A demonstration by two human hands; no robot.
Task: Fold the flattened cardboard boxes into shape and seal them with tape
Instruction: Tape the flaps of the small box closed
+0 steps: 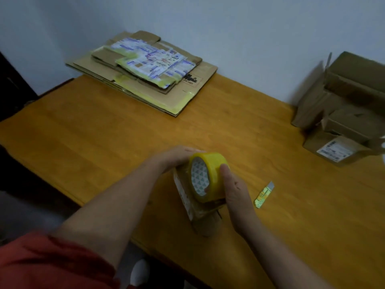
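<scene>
On the worktop, flat cardboard lies far left and folded boxes far right. A small box stands near the front. The right hand grips the tape against it. The left hand rests on the box's far end, its fingers hidden, so I cannot tell its grip. A cutter lies just right.

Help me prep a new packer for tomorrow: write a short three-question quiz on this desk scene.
1. True or false: the box cutter lies on the table, held by nobody.
2. Where is the stack of flattened cardboard? A) at the table's far edge, by the wall B) on the person's lap C) on the floor
3. Fill in: the right hand grips the yellow tape roll against the small cardboard ____.
Key: 1 true; 2 A; 3 box.
</scene>
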